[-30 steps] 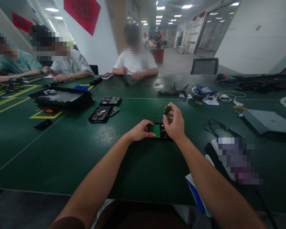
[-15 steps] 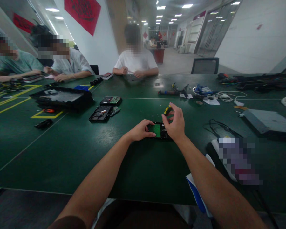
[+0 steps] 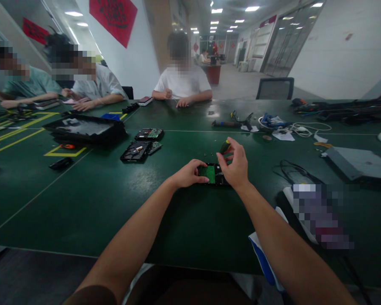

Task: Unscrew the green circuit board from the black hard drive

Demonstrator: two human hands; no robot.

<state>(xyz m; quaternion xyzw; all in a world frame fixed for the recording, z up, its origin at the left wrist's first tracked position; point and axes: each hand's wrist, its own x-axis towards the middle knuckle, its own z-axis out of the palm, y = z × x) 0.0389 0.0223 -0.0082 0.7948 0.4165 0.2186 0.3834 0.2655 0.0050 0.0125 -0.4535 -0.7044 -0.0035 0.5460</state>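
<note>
A hard drive [image 3: 210, 174] with a green circuit board lies flat on the green table in front of me. My left hand [image 3: 191, 173] grips its left end, thumb along the near edge and fingers at the far edge. Between the fingertips of my right hand [image 3: 236, 165] is a screwdriver [image 3: 224, 146] with a black and yellow handle, held upright over the drive's right part. Its tip is too thin to make out clearly. Several tiny screws [image 3: 205, 154] lie on the table just beyond the drive.
Left of my hands lie two opened drives, one [image 3: 135, 151] nearer and one [image 3: 149, 134] farther. A black tray [image 3: 85, 129] stands beyond them. On the right are a grey metal box [image 3: 362, 163], a blurred-out object [image 3: 320, 216] and cables [image 3: 307, 128]. Co-workers sit across the table.
The screwdriver's handle has turned in my right fingers, showing less yellow. My left hand stays on the drive. The view has shifted slightly; the person opposite has lowered a hand to the table.
</note>
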